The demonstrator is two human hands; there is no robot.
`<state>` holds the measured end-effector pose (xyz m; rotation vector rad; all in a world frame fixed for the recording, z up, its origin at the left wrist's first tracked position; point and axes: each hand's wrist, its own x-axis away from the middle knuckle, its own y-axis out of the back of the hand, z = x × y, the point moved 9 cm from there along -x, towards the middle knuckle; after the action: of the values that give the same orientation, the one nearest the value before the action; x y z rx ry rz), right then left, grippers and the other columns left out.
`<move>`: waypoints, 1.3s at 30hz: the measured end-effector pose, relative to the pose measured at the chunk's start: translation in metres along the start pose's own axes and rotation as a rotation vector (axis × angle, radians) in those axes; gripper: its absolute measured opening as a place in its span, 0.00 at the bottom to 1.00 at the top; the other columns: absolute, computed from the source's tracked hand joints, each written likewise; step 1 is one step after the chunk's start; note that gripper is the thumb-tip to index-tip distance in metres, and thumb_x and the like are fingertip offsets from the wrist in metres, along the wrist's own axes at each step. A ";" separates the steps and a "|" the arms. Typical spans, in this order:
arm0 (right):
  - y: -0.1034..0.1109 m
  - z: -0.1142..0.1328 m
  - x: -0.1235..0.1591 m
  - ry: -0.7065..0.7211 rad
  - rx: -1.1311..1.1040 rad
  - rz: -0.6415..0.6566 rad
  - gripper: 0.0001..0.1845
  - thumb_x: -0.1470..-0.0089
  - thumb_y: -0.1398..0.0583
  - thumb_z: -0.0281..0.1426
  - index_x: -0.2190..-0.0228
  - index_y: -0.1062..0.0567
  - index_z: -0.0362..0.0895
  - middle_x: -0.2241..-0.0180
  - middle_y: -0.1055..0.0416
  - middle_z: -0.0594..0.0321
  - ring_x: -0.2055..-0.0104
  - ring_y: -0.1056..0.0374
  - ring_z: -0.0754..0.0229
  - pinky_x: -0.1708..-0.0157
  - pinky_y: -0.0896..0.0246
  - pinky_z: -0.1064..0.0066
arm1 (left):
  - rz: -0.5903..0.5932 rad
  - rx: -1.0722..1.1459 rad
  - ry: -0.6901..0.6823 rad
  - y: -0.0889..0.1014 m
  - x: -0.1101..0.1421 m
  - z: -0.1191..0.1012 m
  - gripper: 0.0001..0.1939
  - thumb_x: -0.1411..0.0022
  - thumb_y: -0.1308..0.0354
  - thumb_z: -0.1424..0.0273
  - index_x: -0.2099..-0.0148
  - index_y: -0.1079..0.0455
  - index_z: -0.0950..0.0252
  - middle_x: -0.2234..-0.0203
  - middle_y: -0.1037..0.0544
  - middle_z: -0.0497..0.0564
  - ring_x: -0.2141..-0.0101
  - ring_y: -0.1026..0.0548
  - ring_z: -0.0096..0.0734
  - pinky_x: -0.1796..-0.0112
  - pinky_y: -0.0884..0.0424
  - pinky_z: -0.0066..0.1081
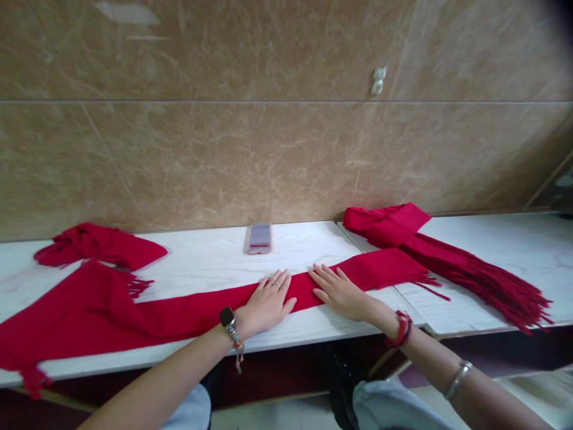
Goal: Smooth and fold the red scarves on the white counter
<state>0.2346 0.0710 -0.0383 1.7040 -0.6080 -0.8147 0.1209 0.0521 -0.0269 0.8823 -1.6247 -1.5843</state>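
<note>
Head view, and both hands are down flat, side by side at the centre of the dial! The left hand [268, 301] lies palm down, fingers stretched out; the right hand [342, 292] mirrors it just beside, and neither is grasping anything. Under them both, here's the long red fabric scarf [192, 315], running along the white wood-grain tabletop [206, 266] from nine o'clock to three, its left end loosely rumpled, with a tuft of fringe over the front edge. Look to ten o'clock: a bunched red cloth heap [94, 246], and whether it joins the long piece I cannot tell. Over at two, a crossed-over red scarf [380, 227], its thick fringe fanning out to three! Up at eleven, well clear of the fingers, sits a flat rectangular phone [259, 236] in a pinkish case, near the brown marbled wall [224, 149]. And high at one o'clock on that wall, a small pale cat-shaped ornament [378, 80].
</note>
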 end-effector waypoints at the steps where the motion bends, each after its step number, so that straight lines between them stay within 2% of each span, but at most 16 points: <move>1: -0.003 -0.005 0.003 -0.002 0.033 0.008 0.25 0.40 0.56 0.32 0.42 0.44 0.38 0.41 0.50 0.44 0.40 0.54 0.41 0.51 0.46 0.43 | -0.014 -0.006 -0.005 -0.001 0.000 0.000 0.29 0.34 0.65 0.61 0.36 0.55 0.72 0.38 0.54 0.57 0.39 0.56 0.38 0.42 0.54 0.41; 5: -0.009 -0.014 0.009 0.029 0.114 0.033 0.24 0.40 0.57 0.29 0.44 0.42 0.40 0.40 0.50 0.46 0.40 0.55 0.40 0.54 0.45 0.40 | -0.097 -0.060 -0.024 0.001 -0.001 -0.002 0.28 0.34 0.64 0.62 0.37 0.52 0.72 0.39 0.51 0.57 0.39 0.53 0.39 0.43 0.51 0.41; 10: 0.004 -0.014 0.008 -0.006 0.063 -0.025 0.25 0.39 0.57 0.32 0.43 0.45 0.35 0.41 0.51 0.41 0.38 0.57 0.42 0.49 0.48 0.45 | -0.182 -0.168 -0.025 0.009 0.001 -0.011 0.26 0.35 0.62 0.65 0.39 0.47 0.73 0.40 0.45 0.57 0.40 0.49 0.38 0.44 0.50 0.42; 16: 0.000 -0.005 0.009 0.124 -0.031 -0.010 0.25 0.39 0.59 0.32 0.41 0.47 0.40 0.41 0.49 0.45 0.38 0.56 0.46 0.49 0.48 0.46 | -0.091 -0.266 0.018 0.013 0.000 -0.021 0.25 0.34 0.61 0.67 0.39 0.46 0.73 0.41 0.44 0.57 0.40 0.50 0.37 0.43 0.52 0.42; 21: 0.003 -0.009 0.008 0.025 -0.086 -0.042 0.27 0.39 0.59 0.35 0.40 0.50 0.41 0.39 0.52 0.46 0.37 0.60 0.49 0.47 0.50 0.49 | -0.044 -0.295 0.031 0.011 -0.002 -0.023 0.24 0.34 0.61 0.67 0.39 0.46 0.73 0.41 0.45 0.56 0.40 0.50 0.36 0.43 0.53 0.41; 27: -0.001 -0.007 0.007 0.040 -0.085 0.045 0.26 0.39 0.60 0.34 0.41 0.47 0.39 0.40 0.51 0.45 0.38 0.58 0.48 0.46 0.51 0.49 | -0.073 -0.285 0.035 0.011 -0.001 -0.021 0.24 0.34 0.61 0.66 0.39 0.46 0.71 0.41 0.44 0.55 0.41 0.48 0.35 0.44 0.50 0.41; 32: 0.018 -0.024 0.009 -0.043 -0.052 -0.079 0.27 0.39 0.59 0.36 0.41 0.48 0.39 0.39 0.54 0.46 0.37 0.62 0.48 0.45 0.54 0.47 | -0.025 -0.310 0.038 0.009 -0.004 -0.023 0.25 0.34 0.61 0.66 0.39 0.47 0.73 0.41 0.45 0.56 0.40 0.50 0.36 0.43 0.51 0.42; 39: -0.008 -0.023 0.011 0.029 0.034 -0.020 0.25 0.39 0.58 0.33 0.44 0.43 0.34 0.42 0.46 0.43 0.39 0.54 0.46 0.47 0.46 0.52 | -0.029 -0.308 0.030 0.010 -0.005 -0.024 0.24 0.35 0.59 0.67 0.39 0.45 0.72 0.41 0.44 0.57 0.41 0.48 0.37 0.43 0.51 0.42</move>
<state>0.2593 0.0784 -0.0443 1.7523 -0.5883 -0.7965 0.1435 0.0442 -0.0170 0.7639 -1.3056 -1.7729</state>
